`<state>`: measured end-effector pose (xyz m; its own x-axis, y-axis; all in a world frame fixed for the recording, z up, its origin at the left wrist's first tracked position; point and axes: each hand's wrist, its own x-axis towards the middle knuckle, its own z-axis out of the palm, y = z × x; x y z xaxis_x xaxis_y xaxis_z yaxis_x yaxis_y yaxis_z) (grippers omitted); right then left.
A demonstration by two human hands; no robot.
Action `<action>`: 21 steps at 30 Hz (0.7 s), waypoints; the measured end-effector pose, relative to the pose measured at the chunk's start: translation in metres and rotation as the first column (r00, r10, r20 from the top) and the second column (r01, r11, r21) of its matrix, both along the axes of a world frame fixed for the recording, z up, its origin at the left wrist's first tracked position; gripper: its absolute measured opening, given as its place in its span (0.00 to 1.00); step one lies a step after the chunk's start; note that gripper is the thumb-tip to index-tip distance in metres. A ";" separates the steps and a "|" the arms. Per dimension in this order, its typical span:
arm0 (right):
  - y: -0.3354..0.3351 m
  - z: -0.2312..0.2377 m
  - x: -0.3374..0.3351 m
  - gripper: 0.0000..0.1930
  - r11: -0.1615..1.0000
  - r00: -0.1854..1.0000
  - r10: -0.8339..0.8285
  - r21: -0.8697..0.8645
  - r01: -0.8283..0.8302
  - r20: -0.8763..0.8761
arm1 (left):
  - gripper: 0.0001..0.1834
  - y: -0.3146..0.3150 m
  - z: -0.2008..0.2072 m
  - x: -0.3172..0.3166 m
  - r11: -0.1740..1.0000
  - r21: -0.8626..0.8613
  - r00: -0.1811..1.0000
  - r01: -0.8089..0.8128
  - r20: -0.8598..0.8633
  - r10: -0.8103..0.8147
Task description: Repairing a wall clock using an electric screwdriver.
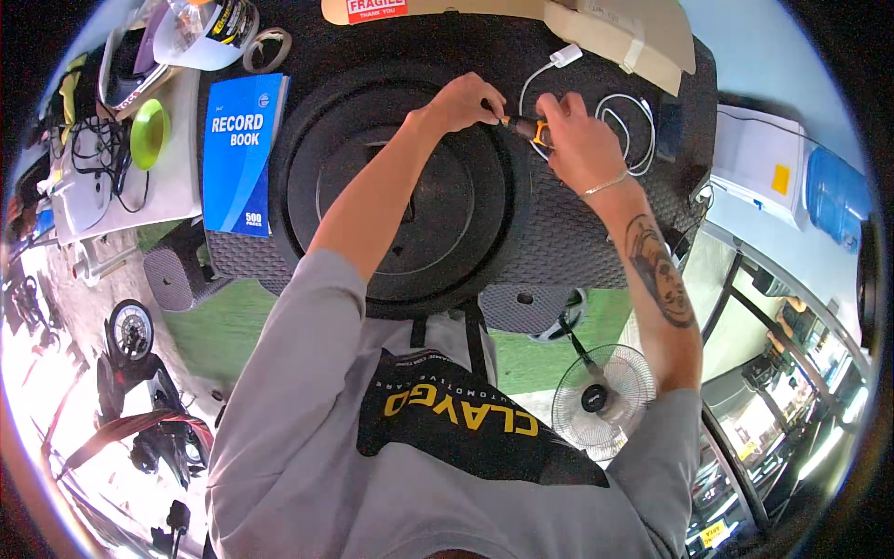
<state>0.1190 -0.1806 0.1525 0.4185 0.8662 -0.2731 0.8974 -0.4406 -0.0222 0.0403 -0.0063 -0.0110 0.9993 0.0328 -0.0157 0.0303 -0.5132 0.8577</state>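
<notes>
- Right hand grips an orange-and-black tool right of the black disc.
- Left hand is over the disc's rim.
- Blue book lies left of the disc.

We see a glossy book at left, a matt, plastic-looking disc beside it, a rough, woven-looking table, dull cardboard at far right, matt cloth on the near shirt, and smooth plastic on the tool handle.

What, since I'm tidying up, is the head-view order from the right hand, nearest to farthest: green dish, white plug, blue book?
1. White plug: just beyond the right hand.
2. Blue book: on the left.
3. Green dish: farther left.
</notes>
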 end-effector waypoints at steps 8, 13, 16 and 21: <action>0.044 0.023 0.017 0.14 0.996 0.984 0.069 -0.045 -0.077 -0.163 | 0.09 0.000 -0.007 0.000 0.999 -0.032 1.000 0.013 -0.005 -0.013; 0.044 0.031 0.018 0.18 0.970 0.946 0.237 0.106 -0.218 -0.224 | 0.10 -0.005 -0.012 -0.001 0.999 0.003 0.998 -0.047 0.038 0.047; 0.062 0.037 0.015 0.19 0.976 0.987 0.064 -0.198 -0.093 -0.150 | 0.10 -0.004 -0.015 0.001 1.000 -0.010 0.999 -0.026 0.035 0.026; 0.057 0.032 0.009 0.17 0.992 0.992 0.101 0.090 -0.094 -0.076 | 0.12 -0.007 -0.021 -0.004 0.998 -0.035 0.996 -0.054 0.067 0.056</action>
<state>0.1277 -0.1239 0.1848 0.3108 0.9234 -0.2252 0.9297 -0.3446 -0.1300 0.0360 -0.0129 -0.0321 0.9948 0.0881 0.0505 -0.0015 -0.4839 0.8751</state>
